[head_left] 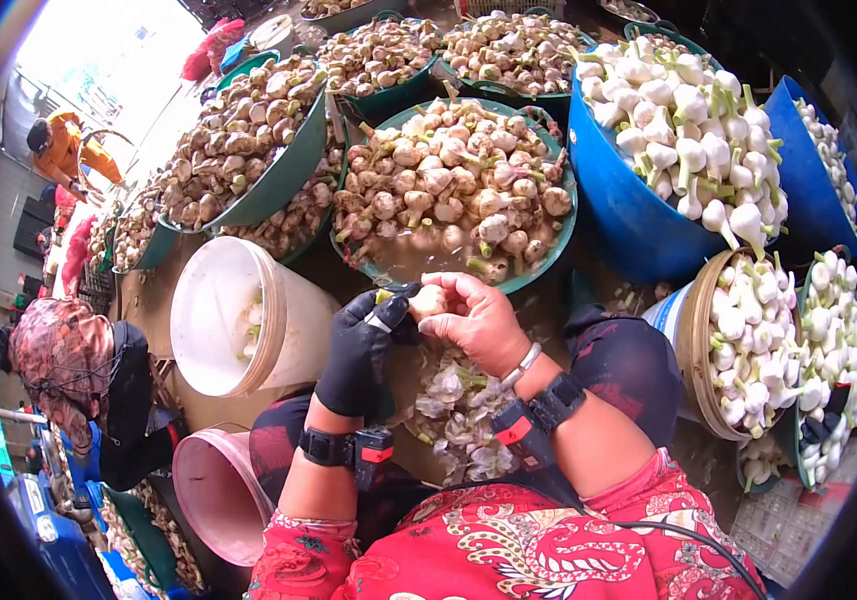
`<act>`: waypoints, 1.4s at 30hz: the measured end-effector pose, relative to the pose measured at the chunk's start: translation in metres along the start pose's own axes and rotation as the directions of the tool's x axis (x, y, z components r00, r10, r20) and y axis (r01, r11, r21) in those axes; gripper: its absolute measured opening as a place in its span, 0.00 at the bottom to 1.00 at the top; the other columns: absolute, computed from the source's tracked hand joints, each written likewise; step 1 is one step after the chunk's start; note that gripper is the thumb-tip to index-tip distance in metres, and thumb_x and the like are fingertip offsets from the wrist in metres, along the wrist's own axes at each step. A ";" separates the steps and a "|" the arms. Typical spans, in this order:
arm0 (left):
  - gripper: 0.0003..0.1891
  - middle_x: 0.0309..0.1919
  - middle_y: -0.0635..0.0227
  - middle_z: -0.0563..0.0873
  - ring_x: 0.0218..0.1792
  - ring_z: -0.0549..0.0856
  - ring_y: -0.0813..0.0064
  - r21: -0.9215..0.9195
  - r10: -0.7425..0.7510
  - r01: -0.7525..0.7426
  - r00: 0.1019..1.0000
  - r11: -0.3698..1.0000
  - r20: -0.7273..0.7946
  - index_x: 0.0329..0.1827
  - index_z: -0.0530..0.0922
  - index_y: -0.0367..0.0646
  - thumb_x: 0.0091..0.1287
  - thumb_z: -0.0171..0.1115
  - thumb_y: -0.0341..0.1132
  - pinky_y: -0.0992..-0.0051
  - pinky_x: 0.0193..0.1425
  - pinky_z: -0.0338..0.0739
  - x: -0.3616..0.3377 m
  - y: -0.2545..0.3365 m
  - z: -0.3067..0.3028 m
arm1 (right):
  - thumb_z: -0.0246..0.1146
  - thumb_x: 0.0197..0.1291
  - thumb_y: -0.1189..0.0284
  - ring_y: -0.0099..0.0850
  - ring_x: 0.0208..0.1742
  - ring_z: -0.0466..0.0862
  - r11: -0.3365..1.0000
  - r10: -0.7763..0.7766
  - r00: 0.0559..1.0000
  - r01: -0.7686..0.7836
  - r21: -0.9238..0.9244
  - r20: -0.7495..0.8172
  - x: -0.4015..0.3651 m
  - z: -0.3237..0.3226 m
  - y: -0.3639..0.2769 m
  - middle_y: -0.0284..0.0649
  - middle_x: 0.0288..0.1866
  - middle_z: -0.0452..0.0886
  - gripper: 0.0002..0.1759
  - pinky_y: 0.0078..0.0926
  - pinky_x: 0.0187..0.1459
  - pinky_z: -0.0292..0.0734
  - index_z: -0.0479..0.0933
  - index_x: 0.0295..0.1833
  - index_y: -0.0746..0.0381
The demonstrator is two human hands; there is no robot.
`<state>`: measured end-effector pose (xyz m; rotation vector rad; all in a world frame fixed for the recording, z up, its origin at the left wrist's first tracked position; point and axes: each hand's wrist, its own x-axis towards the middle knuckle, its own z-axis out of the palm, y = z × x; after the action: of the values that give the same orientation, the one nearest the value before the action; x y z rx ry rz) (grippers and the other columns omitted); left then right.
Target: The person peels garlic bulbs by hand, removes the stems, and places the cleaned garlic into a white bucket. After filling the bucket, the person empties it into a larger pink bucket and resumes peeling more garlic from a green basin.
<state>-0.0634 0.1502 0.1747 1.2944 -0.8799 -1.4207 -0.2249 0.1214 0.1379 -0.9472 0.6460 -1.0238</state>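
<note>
A garlic bulb is held between both hands in front of me, just below the near rim of a green tub. My left hand, in a black glove with bare fingertip showing, closes around the bulb's stem side. On the other side, the bare fingers and thumb of my right hand pinch the bulb. Whether the gloved fingers also hide a small tool I cannot make out. Unpeeled garlic bulbs fill the tub, with murky water at its near side. Garlic skins lie heaped below my hands.
A white bucket and a pink bucket stand at left. Cleaned white garlic fills a blue tub and a tilted bucket at right. More garlic tubs stand behind. Two people are at left.
</note>
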 end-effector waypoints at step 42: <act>0.21 0.42 0.67 0.82 0.38 0.81 0.78 -0.218 0.052 -0.053 0.999 0.974 -0.014 0.62 0.71 0.36 0.66 0.57 0.28 0.76 0.46 0.79 -0.031 0.000 0.020 | 0.67 0.54 0.71 0.21 0.36 0.80 0.775 -0.225 0.972 0.219 -0.592 0.065 -0.016 0.000 -0.007 0.35 0.39 0.80 0.30 0.24 0.42 0.77 0.64 0.61 0.62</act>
<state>-0.0849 0.1779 0.1861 1.1028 -0.7240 -1.4263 -0.2343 0.1348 0.1451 -1.6081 0.9084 -1.0494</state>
